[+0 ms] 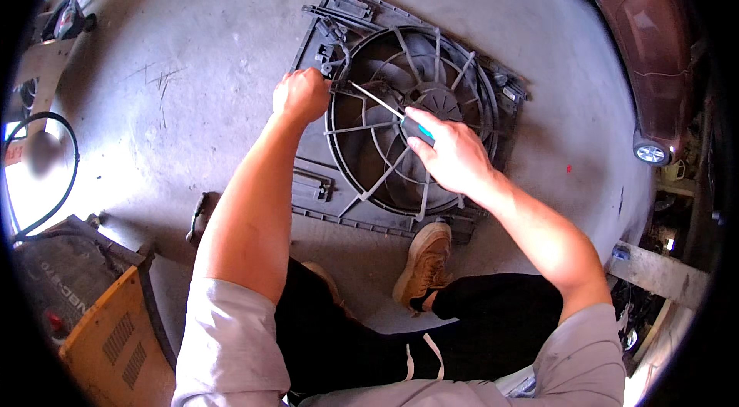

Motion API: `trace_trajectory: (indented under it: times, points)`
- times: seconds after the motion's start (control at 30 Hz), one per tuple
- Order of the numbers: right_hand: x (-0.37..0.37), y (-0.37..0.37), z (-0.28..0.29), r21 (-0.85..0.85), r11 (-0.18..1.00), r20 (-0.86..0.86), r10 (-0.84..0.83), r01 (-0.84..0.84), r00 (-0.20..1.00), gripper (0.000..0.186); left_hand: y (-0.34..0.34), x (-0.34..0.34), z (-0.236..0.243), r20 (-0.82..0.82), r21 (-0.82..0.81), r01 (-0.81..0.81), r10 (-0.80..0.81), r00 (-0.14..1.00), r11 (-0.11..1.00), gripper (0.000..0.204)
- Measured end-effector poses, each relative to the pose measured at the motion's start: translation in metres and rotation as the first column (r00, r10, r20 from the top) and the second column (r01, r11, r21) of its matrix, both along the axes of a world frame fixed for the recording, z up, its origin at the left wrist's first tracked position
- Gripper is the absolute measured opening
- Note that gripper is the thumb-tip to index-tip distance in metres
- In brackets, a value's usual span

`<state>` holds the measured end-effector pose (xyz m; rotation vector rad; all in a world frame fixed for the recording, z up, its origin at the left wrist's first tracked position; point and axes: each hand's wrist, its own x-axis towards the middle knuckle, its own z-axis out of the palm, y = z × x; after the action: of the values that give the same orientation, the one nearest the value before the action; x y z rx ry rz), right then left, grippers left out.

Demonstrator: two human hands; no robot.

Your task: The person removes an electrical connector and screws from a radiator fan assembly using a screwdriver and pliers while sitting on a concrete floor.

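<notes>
A black radiator fan assembly (311,168) lies on the floor in front of me, its round spoked grille and central hub facing up. My left hand (300,93) is closed at the upper left of the fan ring, beside wiring and a connector; what its fingers grip is hidden. My right hand (450,153) grips a screwdriver (376,99) with a dark and teal handle, over the grille. Its thin shaft points up-left, with the tip just right of my left hand.
A brown car (645,68) with wheels stands at the right. An orange and black machine (108,330) with a black cable stands at lower left, equipment (65,22) at upper left. A metal beam (658,268) juts in at lower right. My shoe (422,261) is against the fan assembly's near edge.
</notes>
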<state>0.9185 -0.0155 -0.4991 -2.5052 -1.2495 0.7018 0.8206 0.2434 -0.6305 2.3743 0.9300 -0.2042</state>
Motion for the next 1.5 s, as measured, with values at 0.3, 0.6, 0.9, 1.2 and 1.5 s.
trace_trajectory:
  times: [0.3,0.6,0.9,1.2,1.5]
  points:
    - [-0.055,-0.003,-0.016,0.085,0.966,-0.067,-0.24,0.245,0.969,0.05,-0.008,0.007,0.001,-0.016,0.079,0.054,-0.053,0.998,0.995,0.038]
    - [-0.047,0.048,0.019,-0.164,0.963,-0.114,-0.236,0.216,0.965,0.041,-0.005,0.002,0.011,-0.085,-0.045,0.008,-0.011,0.996,0.999,0.037]
    - [-0.039,0.059,0.046,-0.304,0.943,-0.027,-0.15,0.135,0.988,0.035,-0.001,0.01,0.008,-0.102,-0.066,0.005,-0.012,0.995,0.998,0.038]
    - [-0.061,0.025,0.011,-0.055,0.947,-0.098,-0.321,0.317,0.942,0.052,0.001,0.01,0.004,-0.078,-0.086,0.021,-0.028,0.997,0.996,0.042]
    - [-0.05,0.048,0.03,-0.169,0.961,-0.013,-0.226,0.22,0.974,0.048,0.001,0.01,0.001,-0.078,-0.074,0.027,-0.033,0.996,0.997,0.042]
